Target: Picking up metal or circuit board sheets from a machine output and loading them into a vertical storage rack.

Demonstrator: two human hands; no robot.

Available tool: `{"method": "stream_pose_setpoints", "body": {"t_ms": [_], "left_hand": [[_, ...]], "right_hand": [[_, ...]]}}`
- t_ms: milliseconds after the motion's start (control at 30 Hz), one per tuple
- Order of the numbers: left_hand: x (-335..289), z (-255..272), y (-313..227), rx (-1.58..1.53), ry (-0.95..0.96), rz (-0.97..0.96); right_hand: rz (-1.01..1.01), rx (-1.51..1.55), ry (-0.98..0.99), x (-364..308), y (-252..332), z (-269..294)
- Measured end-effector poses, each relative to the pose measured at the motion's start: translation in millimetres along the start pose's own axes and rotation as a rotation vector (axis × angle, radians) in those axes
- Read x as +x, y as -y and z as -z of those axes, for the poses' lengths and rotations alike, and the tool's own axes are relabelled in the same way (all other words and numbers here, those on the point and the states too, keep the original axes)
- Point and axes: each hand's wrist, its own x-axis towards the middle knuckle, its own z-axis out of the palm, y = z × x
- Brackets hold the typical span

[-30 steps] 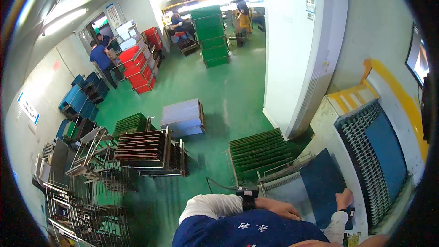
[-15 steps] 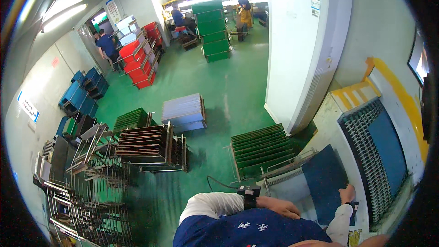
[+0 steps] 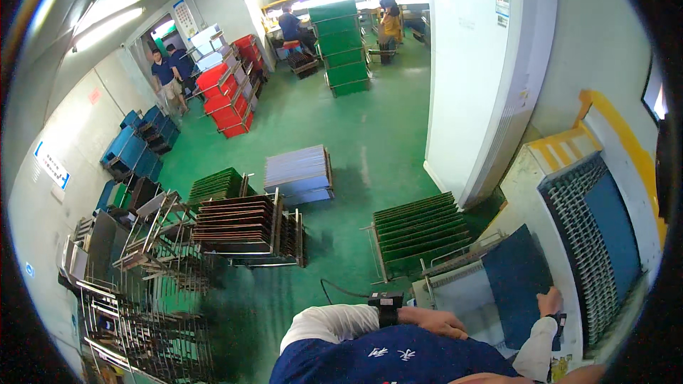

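A dark blue flat panel lies tilted at the lower right, over a pale surface beside a metal rack frame. My right hand is closed on the panel's right edge, fingers curled. My left hand is bent in front of my body, left of the panel and apart from its visible part. Its fingers are pressed together, and whatever they may hold is hidden. A dark boxy device with a cable is strapped at my left wrist. Right of the panel, a conveyor with rows of rollers carries another blue panel.
A rack of green panels stands on the floor ahead, below a tall white cabinet unit. Racks of brown-edged panels, pale panels and bare metal racks stand left. Several people are farther back.
The whole view has shifted slightly, so most things sit farther right. At the far doorway, the people have moved and one now faces this way. My hands keep nearly the same pose.
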Motion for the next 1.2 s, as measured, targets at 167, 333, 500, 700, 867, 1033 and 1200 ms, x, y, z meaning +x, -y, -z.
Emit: {"method": "stream_pose_setpoints", "body": {"t_ms": [167, 333, 500, 700, 867, 1033, 1200], "left_hand": [[-7, -2, -2, -0.039, 0.0, 0.017], [-10, -3, 7, -0.047, 0.029, 0.021], [-16, -8, 15, -0.077, 0.002, 0.016], [-24, -6, 11, -0.103, 0.005, -0.005], [-26, -2, 19, -0.072, -0.013, -0.008], [-27, 1, 6, -0.028, 0.034, -0.027], [-24, 1, 2, -0.042, 0.028, -0.076]], "right_hand": [[0.02, -0.035, -0.054, -12, 4, 3], [-0.032, 0.098, 0.026, -17, -2, -10], [0.009, 0.098, 0.052, -21, -3, -14], [0.018, 0.046, 0.073, -15, -26, -35], [0.0, 0.037, 0.107, -3, -16, 8], [0.083, 0.088, -0.107, 16, -22, 66], [-0.03, 0.123, 0.002, 12, -41, 139]]}}
